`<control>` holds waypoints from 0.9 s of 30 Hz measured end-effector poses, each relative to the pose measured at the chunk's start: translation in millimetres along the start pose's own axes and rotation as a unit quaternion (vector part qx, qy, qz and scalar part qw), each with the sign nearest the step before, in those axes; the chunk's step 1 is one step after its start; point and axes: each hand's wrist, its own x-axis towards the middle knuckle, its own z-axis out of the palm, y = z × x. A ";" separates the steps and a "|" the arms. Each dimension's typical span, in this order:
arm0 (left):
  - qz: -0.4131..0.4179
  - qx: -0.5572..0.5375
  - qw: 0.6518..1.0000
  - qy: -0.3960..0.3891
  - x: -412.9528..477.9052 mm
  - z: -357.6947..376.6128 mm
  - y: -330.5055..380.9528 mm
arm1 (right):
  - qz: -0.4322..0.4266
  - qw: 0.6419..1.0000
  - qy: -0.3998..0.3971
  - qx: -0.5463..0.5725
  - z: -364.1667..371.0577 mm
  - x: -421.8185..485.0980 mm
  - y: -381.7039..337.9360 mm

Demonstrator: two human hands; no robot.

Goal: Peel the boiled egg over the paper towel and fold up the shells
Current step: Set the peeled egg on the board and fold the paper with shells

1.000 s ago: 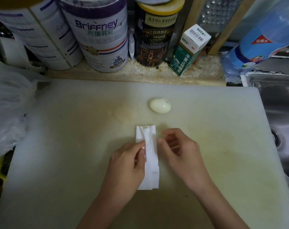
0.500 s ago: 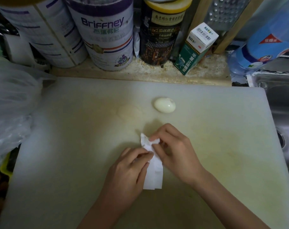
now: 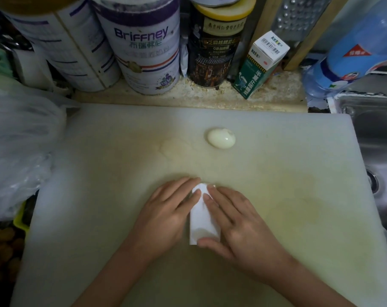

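A peeled, glossy white egg point(image 3: 221, 138) lies bare on the pale cutting board point(image 3: 299, 173), beyond my hands. The paper towel point(image 3: 202, 220) is folded into a short white packet in the middle of the board; no shells show outside it. My left hand point(image 3: 168, 213) presses flat on the packet's left side with straight fingers. My right hand point(image 3: 239, 220) lies flat on its right side, the thumb against the packet's near end. The packet's side edges are hidden under both hands.
Several large tins point(image 3: 144, 45) and a small green and white carton point(image 3: 261, 65) stand along the back ledge. A blue bottle point(image 3: 352, 52) leans at the right above a steel sink point(image 3: 378, 138). A crumpled plastic bag point(image 3: 20, 147) sits to the left.
The long folded strip has been folded over from its far end into a shorter packet. Both hands went from pinching its top to pressing flat on it.
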 end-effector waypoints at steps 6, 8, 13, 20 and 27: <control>0.034 0.029 0.998 -0.054 -0.9 2.2 -10.1 | -0.043 0.998 0.000 -0.036 -2.3 -0.7 9.7; 0.040 0.036 0.996 -0.068 0.0 0.6 -11.3 | -0.046 0.998 0.044 -0.002 -2.0 4.3 11.5; 0.030 0.009 0.992 -0.126 -1.4 -6.0 -15.0 | -0.079 0.991 0.089 0.064 -4.7 10.8 12.8; -0.064 -0.082 0.994 -0.044 0.4 0.9 -3.9 | 0.068 0.979 0.029 0.192 -11.0 32.4 7.2; -0.178 -0.136 0.972 0.071 11.5 13.4 9.9 | 0.232 0.959 0.051 0.156 -1.5 39.9 -0.3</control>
